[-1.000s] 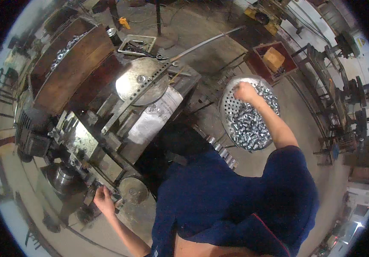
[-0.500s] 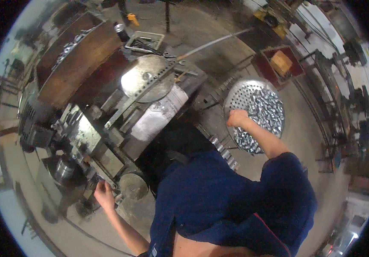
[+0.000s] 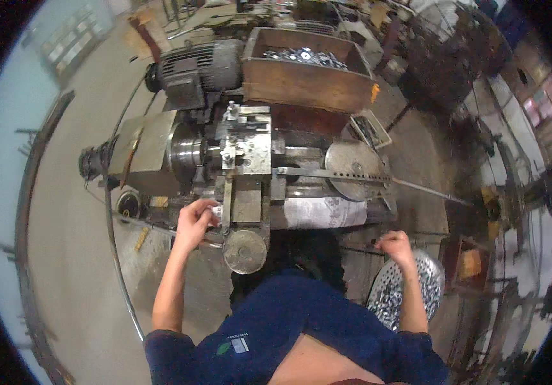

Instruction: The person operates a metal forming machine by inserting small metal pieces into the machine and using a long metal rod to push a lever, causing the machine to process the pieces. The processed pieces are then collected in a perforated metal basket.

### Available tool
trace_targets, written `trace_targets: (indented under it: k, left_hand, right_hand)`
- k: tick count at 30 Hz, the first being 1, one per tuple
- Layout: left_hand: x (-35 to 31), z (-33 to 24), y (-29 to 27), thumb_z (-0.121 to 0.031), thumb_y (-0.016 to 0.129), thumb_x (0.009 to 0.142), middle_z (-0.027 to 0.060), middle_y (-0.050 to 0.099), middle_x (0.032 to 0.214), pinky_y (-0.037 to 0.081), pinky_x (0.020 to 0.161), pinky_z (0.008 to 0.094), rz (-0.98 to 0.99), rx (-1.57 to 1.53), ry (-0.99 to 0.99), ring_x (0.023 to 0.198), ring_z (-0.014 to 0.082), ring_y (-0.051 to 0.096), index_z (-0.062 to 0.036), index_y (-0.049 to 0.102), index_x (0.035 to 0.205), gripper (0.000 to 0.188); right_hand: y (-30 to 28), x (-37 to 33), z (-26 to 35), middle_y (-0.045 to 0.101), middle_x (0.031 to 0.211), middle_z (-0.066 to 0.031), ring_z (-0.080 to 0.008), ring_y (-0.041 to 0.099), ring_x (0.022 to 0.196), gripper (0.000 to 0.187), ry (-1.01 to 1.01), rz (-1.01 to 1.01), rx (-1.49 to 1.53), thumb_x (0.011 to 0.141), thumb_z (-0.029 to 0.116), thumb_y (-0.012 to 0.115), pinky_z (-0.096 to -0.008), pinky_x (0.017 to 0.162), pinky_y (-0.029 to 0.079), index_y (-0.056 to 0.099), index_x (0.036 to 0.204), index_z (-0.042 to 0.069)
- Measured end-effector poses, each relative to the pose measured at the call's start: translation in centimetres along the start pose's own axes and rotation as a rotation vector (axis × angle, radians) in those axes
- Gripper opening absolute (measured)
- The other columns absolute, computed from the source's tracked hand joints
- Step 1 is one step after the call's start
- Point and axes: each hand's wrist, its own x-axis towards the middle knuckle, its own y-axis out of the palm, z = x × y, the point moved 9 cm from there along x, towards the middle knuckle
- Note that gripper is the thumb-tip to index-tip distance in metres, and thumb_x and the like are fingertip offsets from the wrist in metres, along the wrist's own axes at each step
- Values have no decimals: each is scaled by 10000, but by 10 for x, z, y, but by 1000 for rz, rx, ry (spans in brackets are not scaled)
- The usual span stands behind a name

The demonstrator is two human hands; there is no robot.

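Steel lathe [image 3: 244,160] is where the left hand [image 3: 194,221] grips a lever, while the right hand [image 3: 396,246], fisted so I can't tell what's inside, hovers above the perforated pan [image 3: 433,276] of blanks, plenty unmachined.

Right hand [image 3: 396,246] is a closed fist beside the lathe [image 3: 244,160]; whatever it holds, if anything, is hidden. Perforated basin [image 3: 410,289] below the lathe: half covered by the right forearm and blue shirt [image 3: 301,333], parts inside too small to identify. Left hand [image 3: 194,220] fingertips disappear behind a lathe lever. Wooden crate [image 3: 305,80] behind the lathe: contents just a blurred silvery heap. Far right of the lathe is dark, unreadable.
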Motion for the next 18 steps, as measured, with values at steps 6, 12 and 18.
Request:
trace_targets:
  k: [6, 12, 18]
  left_hand:
    - [-4, -54, 82, -272, 447, 907, 124, 628, 800, 485, 673, 281, 359, -443, 6, 689, 164, 610, 53, 549, 1004, 355]
    - [-17, -53, 98, -353, 445, 896, 136, 625, 761, 498, 617, 293, 447, -887, -93, 651, 201, 620, 43, 562, 910, 413]
    - [-13, -53, 74, -288, 539, 857, 74, 604, 647, 475, 551, 249, 263, -439, 37, 580, 120, 584, 32, 594, 801, 330]
  right_hand:
    - [93, 61, 263, 587, 973, -126, -279, 551, 883, 274, -797, 224, 239, 518, 147, 615, -351, 776, 440, 688, 779, 106]
    - [114, 47, 346, 573, 973, -115, -237, 499, 728, 322, -987, 142, 197, 481, 95, 564, -319, 663, 431, 656, 786, 48]
    - [137, 44, 346, 546, 1013, -131, -282, 514, 788, 294, -973, 179, -73, 501, 160, 609, -354, 686, 457, 653, 781, 84]
